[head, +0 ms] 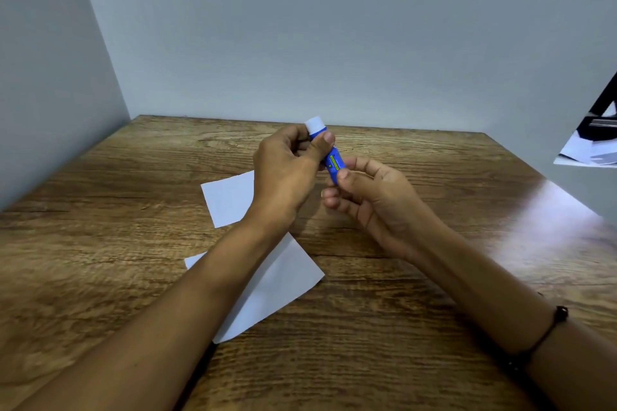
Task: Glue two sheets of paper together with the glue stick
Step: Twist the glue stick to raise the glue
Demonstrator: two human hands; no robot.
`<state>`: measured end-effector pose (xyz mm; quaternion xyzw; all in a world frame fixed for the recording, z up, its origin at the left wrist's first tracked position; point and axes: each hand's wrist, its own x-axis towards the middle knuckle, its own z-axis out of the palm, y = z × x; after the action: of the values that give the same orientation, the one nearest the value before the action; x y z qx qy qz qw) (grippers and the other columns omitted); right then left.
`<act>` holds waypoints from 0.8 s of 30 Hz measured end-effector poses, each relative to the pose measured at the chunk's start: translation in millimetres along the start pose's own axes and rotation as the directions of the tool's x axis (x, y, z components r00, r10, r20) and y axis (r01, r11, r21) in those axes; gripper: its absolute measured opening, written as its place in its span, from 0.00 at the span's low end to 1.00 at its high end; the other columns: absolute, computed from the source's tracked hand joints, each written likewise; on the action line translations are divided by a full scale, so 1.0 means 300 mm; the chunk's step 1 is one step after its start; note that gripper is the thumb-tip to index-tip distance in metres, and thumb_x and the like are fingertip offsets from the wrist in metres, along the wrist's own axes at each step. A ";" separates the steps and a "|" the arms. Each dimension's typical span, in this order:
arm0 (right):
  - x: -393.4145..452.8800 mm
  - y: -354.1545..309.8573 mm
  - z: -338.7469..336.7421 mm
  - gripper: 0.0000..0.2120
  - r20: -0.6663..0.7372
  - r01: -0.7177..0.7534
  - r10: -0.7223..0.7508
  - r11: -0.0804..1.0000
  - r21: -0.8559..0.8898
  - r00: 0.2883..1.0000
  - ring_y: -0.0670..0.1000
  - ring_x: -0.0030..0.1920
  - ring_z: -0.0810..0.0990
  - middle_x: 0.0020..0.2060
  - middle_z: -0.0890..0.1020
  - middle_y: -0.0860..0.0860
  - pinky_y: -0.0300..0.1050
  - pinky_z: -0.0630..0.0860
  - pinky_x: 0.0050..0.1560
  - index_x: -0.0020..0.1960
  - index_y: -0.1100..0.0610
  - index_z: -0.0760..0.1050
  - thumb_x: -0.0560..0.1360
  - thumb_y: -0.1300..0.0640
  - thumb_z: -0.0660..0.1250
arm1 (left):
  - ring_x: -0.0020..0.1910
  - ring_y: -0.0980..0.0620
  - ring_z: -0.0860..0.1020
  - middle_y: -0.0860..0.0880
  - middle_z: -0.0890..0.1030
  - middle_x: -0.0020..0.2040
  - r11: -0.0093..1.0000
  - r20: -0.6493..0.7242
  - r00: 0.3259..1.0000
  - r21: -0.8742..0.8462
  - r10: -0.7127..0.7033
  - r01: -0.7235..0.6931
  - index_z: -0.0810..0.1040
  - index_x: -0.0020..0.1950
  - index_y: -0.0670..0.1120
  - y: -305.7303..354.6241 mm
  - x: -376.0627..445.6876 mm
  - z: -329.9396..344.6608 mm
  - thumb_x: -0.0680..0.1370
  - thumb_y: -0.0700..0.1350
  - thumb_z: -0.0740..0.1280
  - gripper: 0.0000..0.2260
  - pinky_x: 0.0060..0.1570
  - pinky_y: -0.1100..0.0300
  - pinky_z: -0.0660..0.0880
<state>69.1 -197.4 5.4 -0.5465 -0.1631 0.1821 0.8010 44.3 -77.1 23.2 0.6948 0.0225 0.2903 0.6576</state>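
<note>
Both hands on the glue stick [329, 153], held above the tabletop [434, 183] at frame centre. Left hand [287, 173] clamped on the white cap end, right hand [370, 197] pinching the blue base. Long axis runs upper left to lower right, between the grips. Far sheet [228, 198] and near sheet [277, 290] lie lower left, partly hidden by the left forearm. Can't tell if the cap is loose.
</note>
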 end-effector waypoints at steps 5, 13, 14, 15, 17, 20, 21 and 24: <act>-0.002 -0.001 0.001 0.05 -0.035 0.046 -0.046 0.999 -0.005 0.998 0.48 0.28 0.79 0.31 0.79 0.55 0.37 0.78 0.33 0.47 0.61 0.72 0.74 0.69 0.62 | 0.33 0.53 0.75 0.43 0.79 0.37 1.000 -0.002 1.000 -0.006 0.004 -0.004 0.77 0.40 0.42 0.006 0.000 0.006 0.74 0.42 0.68 0.05 0.38 0.64 0.75; -0.009 -0.005 0.015 0.06 0.023 -0.051 0.050 0.998 0.048 0.998 0.48 0.28 0.79 0.29 0.81 0.54 0.37 0.77 0.31 0.48 0.62 0.72 0.77 0.59 0.60 | 0.32 0.54 0.75 0.45 0.78 0.35 1.000 -0.013 1.000 -0.006 0.005 -0.005 0.77 0.39 0.42 0.004 0.005 0.001 0.74 0.42 0.68 0.05 0.36 0.66 0.74; -0.008 -0.003 0.016 0.03 0.020 -0.035 0.034 0.998 0.061 0.999 0.48 0.28 0.79 0.30 0.81 0.54 0.38 0.77 0.31 0.49 0.61 0.71 0.76 0.62 0.61 | 0.33 0.54 0.76 0.45 0.78 0.35 1.000 -0.010 1.000 -0.005 0.006 -0.006 0.77 0.39 0.43 0.005 0.004 0.001 0.74 0.42 0.68 0.05 0.37 0.66 0.75; -0.007 0.000 0.016 0.03 0.009 -0.021 0.021 0.997 0.070 1.000 0.48 0.28 0.79 0.30 0.80 0.54 0.38 0.77 0.31 0.49 0.61 0.71 0.75 0.65 0.61 | 0.33 0.53 0.76 0.45 0.78 0.35 1.000 -0.006 1.000 -0.004 0.007 -0.007 0.77 0.38 0.43 0.006 0.004 0.000 0.74 0.42 0.68 0.05 0.37 0.64 0.75; -0.009 -0.002 0.016 0.04 0.009 -0.020 0.019 0.998 0.059 1.000 0.49 0.27 0.80 0.28 0.81 0.54 0.38 0.77 0.30 0.47 0.61 0.72 0.76 0.67 0.59 | 0.34 0.52 0.75 0.44 0.78 0.36 1.000 -0.004 1.000 -0.005 0.012 -0.012 0.76 0.37 0.45 0.008 0.001 0.002 0.74 0.42 0.68 0.06 0.39 0.60 0.75; -0.015 -0.003 0.018 0.09 0.019 -0.070 0.070 0.996 0.051 0.997 0.49 0.26 0.81 0.27 0.81 0.55 0.37 0.77 0.29 0.46 0.63 0.72 0.79 0.61 0.55 | 0.34 0.52 0.75 0.44 0.78 0.36 1.000 -0.005 1.000 0.015 0.015 -0.015 0.76 0.37 0.46 0.006 0.002 0.004 0.74 0.42 0.68 0.06 0.41 0.58 0.75; -0.016 -0.003 0.019 0.11 0.018 -0.079 0.078 0.996 0.046 0.997 0.50 0.26 0.81 0.27 0.81 0.55 0.37 0.77 0.28 0.47 0.63 0.72 0.80 0.59 0.54 | 0.33 0.53 0.75 0.45 0.79 0.35 1.000 -0.005 1.000 0.020 0.016 -0.016 0.77 0.37 0.46 0.006 0.003 0.003 0.74 0.42 0.68 0.06 0.41 0.59 0.75; -0.017 0.004 0.029 0.09 0.020 -0.079 0.078 0.995 0.056 0.997 0.50 0.28 0.81 0.31 0.81 0.57 0.38 0.78 0.30 0.50 0.63 0.71 0.79 0.58 0.56 | 0.32 0.55 0.76 0.47 0.79 0.35 0.999 -0.004 1.000 0.031 0.016 -0.016 0.77 0.38 0.45 0.000 0.006 -0.002 0.74 0.42 0.68 0.05 0.40 0.60 0.75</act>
<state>60.5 -192.4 6.9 -0.5278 -0.1434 0.2226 0.8071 45.7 -75.9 23.9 0.7044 0.0227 0.2968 0.6444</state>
